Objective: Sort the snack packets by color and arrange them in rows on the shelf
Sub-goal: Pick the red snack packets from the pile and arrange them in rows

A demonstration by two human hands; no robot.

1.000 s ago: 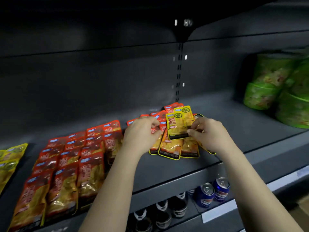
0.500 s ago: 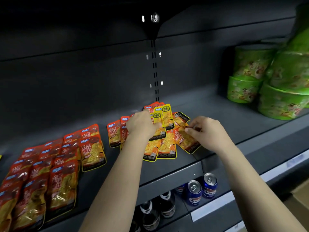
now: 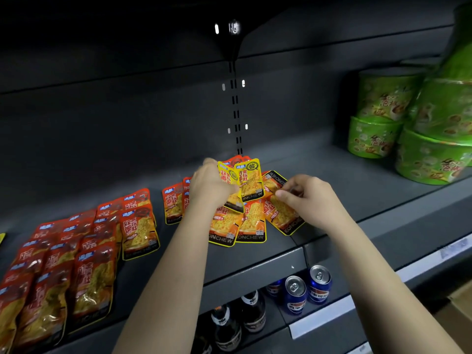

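Note:
My left hand point(image 3: 209, 187) holds two yellow snack packets point(image 3: 249, 181) upright above a loose pile of orange and red packets point(image 3: 245, 226) in the middle of the dark shelf point(image 3: 344, 180). My right hand point(image 3: 309, 200) pinches the top edge of an orange packet point(image 3: 281, 213) lying at the pile's right side. Red packets point(image 3: 76, 251) lie in overlapping rows on the shelf's left part. One more red packet point(image 3: 173, 205) lies just left of my left wrist.
Green instant-noodle bowls point(image 3: 419, 129) are stacked at the shelf's right end. A yellow packet edge point(image 3: 2, 237) shows at the far left. Below the shelf stand blue cans point(image 3: 306, 290) and dark bottles point(image 3: 240, 318). A cardboard box corner point(image 3: 462, 307) is at the lower right.
The yellow packets passed from both hands into my left hand alone. My right hand dropped to the orange packet at the pile's right. The view shifted right.

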